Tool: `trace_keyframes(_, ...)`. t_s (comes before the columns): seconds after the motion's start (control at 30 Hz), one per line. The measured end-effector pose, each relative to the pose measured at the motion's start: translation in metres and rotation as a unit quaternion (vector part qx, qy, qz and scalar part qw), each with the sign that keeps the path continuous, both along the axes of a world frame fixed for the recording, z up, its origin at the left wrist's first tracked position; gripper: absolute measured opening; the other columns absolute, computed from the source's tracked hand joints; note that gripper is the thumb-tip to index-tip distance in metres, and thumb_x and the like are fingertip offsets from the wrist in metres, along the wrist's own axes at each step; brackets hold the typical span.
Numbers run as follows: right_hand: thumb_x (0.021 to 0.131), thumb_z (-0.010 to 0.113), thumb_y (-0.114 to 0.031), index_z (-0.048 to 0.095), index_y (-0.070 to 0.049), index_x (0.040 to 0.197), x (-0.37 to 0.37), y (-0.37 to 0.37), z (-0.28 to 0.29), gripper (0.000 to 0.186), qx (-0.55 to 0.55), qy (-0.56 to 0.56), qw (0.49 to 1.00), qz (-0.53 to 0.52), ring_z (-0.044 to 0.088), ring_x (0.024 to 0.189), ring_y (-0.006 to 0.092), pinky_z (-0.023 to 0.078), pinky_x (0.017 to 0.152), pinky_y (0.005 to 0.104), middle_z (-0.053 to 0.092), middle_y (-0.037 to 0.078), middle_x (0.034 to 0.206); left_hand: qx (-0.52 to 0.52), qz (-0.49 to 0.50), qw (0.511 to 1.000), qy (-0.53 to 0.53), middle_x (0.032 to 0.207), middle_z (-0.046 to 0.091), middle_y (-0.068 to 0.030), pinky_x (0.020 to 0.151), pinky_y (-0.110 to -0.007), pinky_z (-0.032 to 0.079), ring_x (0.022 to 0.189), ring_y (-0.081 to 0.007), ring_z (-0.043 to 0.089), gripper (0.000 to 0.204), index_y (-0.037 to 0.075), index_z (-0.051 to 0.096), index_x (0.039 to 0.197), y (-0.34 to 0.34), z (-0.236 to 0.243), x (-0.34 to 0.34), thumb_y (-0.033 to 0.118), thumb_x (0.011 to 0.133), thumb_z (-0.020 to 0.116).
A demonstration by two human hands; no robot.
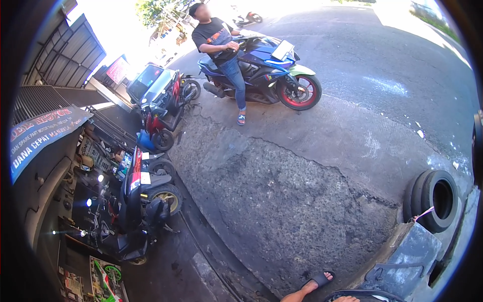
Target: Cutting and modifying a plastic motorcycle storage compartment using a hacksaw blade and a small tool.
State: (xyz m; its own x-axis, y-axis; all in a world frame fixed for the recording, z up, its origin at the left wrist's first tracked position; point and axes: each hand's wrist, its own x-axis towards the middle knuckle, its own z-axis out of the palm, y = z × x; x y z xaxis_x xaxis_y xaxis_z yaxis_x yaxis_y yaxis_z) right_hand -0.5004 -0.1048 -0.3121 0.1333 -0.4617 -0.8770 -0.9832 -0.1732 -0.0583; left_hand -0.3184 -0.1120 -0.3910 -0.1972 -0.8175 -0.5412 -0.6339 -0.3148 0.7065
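Observation:
Neither of my hands shows clearly. A small sliver of skin (346,299), perhaps fingers of my right hand, shows at the bottom edge against a black object (375,295); their shape and any grip are cut off. My left hand is out of sight. Just left of that sliver rests a bare foot in a dark sandal (318,281) on the pavement.
A person (216,43) straddles a blue-black motorbike (266,75) on the road edge (352,116). Several parked scooters (166,100) line the left, beside an open shopfront with a banner (45,136). Stacked tyres (422,199) stand at right by a concrete slab (412,251).

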Motion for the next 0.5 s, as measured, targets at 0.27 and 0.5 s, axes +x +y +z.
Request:
trace_keyframes(0.27,0.099,0.055,-0.033,0.073,-0.002,0.11,-0.057,0.036,-0.208,0.038,0.25,0.36,0.894,-0.091,0.07,0.113,0.0379,0.056,0.096,0.0478,0.073,0.021,0.118,-0.059,0.012,0.992,-0.111,0.14,0.058,-0.0181,0.108,-0.051,0.045,0.13,-0.0376,0.055,0.076,0.009,0.052,0.142,0.063,-0.184,0.015,0.058,0.085,0.062)
trace_keyframes(0.5,0.096,0.057,-0.025,0.073,-0.002,0.109,0.022,0.0,0.01,0.031,0.057,0.053,0.997,-0.019,0.071,0.112,0.0334,0.058,0.094,0.0453,0.073,0.021,0.117,-0.123,-0.163,0.94,-0.272,0.155,0.047,-0.0152,0.122,-0.045,0.036,0.143,-0.0319,0.048,0.049,0.017,0.038,0.155,0.064,-0.255,0.117,0.022,0.109,0.021)
